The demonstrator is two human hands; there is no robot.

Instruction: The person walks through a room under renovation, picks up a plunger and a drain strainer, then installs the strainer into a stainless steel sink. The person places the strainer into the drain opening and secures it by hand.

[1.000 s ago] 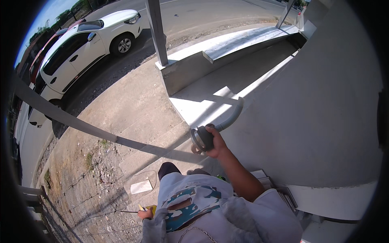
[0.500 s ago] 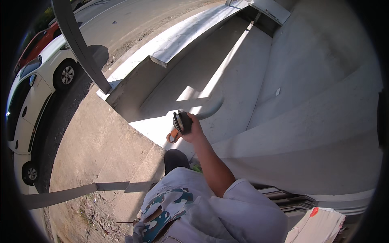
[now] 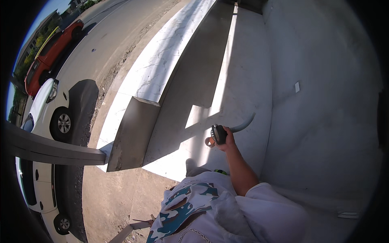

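My right hand (image 3: 229, 140) is closed round a black, round-bodied tool (image 3: 220, 134), held out ahead of me at the end of a bent forearm. A ringed, lighter face shows on the tool's left side, and an orange loop (image 3: 209, 141) hangs beside it. From behind the hand a curved grey tube-like piece (image 3: 244, 124) sticks out to the right. What kind of tool it is, I cannot make out. Below it lies a pale marble-look floor (image 3: 247, 97), streaked with sunlight. No part of my left hand can be made out.
A low wall with a white marble-look top (image 3: 142, 77) runs along the left. Beside it a grey post (image 3: 56, 152) crosses the view. Plain grey wall (image 3: 324, 117) rises on the right. A white car (image 3: 44, 178) and a red vehicle (image 3: 50, 56) stand on the road.
My view has turned left and moved forward along the floor. The tool, still in my right hand, now appears further right and slightly lower. The low wall and the post look closer.
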